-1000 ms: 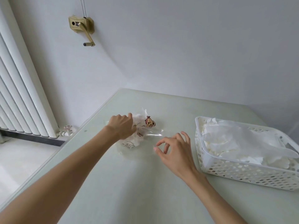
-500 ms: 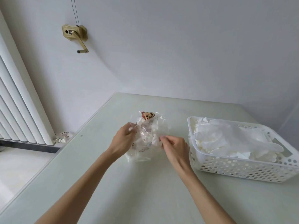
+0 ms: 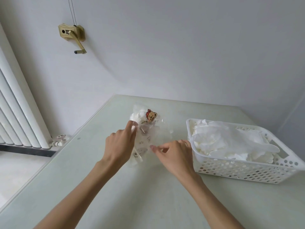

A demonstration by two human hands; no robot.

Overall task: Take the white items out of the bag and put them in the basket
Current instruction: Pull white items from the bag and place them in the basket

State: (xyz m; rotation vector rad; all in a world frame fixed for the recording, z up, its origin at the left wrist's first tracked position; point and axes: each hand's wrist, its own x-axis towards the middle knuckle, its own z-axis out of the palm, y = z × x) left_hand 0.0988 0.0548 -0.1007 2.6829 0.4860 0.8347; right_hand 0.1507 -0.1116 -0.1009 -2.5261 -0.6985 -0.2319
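Head view, left to right. White radiator [image 3: 14, 113] at the far left edge, with a valve [image 3: 57, 140] at its foot. Brass crank handle [image 3: 74, 36] fixed to the wall above. Pale green table [image 3: 132, 195] filling the lower frame. Left hand [image 3: 119, 146] raised over the table, thumb and fingers pinching the left edge of the bag [image 3: 148, 134]. Clear plastic bag with a cartoon bear print, held upright between both hands just above the table, white items [image 3: 137, 116] showing through its upper part. Right hand [image 3: 175, 154] pinching the bag's lower right side, fingers curled, knuckles just beside the basket wall. White perforated basket [image 3: 239, 169] at the right on the table, already holding a heap of white crumpled pieces [image 3: 222, 139].
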